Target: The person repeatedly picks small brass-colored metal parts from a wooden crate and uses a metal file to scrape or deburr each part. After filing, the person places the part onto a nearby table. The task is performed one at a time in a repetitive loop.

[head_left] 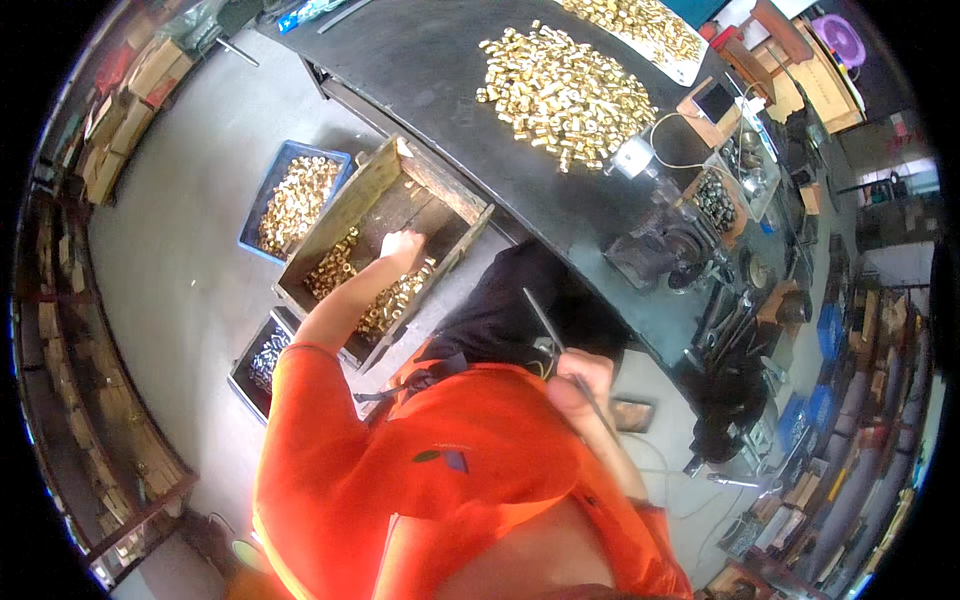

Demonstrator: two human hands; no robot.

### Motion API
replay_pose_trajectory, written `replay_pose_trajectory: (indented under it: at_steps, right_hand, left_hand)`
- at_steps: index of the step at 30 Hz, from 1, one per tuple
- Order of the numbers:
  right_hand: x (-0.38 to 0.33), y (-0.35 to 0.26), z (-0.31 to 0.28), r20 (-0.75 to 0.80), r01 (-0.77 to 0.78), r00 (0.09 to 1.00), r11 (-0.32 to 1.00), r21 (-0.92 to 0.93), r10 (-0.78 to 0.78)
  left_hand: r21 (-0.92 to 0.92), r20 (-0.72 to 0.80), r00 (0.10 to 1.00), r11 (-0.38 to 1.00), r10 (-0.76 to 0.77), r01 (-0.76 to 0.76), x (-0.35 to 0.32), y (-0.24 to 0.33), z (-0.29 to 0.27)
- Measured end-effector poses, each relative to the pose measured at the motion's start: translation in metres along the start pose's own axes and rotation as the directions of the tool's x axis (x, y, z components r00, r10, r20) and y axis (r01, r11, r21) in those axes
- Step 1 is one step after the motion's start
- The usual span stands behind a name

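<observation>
My left hand (pixel 402 250) is down inside a wooden box (pixel 440 184), above the brass fittings (pixel 385 308) in its near part. Its fingers are curled closed; what they hold, if anything, is hidden. In front of my body my right hand (pixel 582 382) is closed around a thin, grey, file-like metal rod (pixel 545 318). The rod slants up and to the left out of the fist, its far end free in the air.
A large heap of brass fittings (pixel 560 95) lies on the dark workbench (pixel 400 50), near a bench machine (pixel 655 245). A blue crate (pixel 247 222) of brass pieces and a dark bin (pixel 240 375) of silvery parts flank the box. Loaded shelves (pixel 90 400) stand left.
</observation>
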State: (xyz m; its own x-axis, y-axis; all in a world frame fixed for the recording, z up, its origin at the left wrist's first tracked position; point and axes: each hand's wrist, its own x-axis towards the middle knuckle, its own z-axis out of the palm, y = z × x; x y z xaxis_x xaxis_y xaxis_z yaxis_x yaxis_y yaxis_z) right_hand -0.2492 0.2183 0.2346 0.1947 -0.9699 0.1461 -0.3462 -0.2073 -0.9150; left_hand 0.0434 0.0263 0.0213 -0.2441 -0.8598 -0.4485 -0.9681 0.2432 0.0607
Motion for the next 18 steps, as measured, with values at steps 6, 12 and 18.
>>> replay_pose_trajectory:
  at_steps: [6, 12, 18]
  right_hand:
    - [-0.001, 0.007, 0.002, -0.009, 0.03, 0.999, 0.998, -0.047, -0.031]
    - [0.009, 0.0, -0.006, 0.053, 0.065, 0.996, 0.997, 0.036, -0.067]
    - [0.02, -0.004, -0.011, 0.073, 0.078, 0.994, 0.997, -0.021, -0.076]
  left_hand:
    - [-0.226, -0.179, 0.984, 0.973, 0.01, -0.051, -0.023, -0.008, -0.017]
    - [-0.989, -0.102, 0.983, -0.121, 0.151, -0.084, -0.092, 0.026, -0.109]
    - [-0.897, -0.071, 0.835, -0.401, 0.546, 0.186, -0.13, 0.113, -0.131]
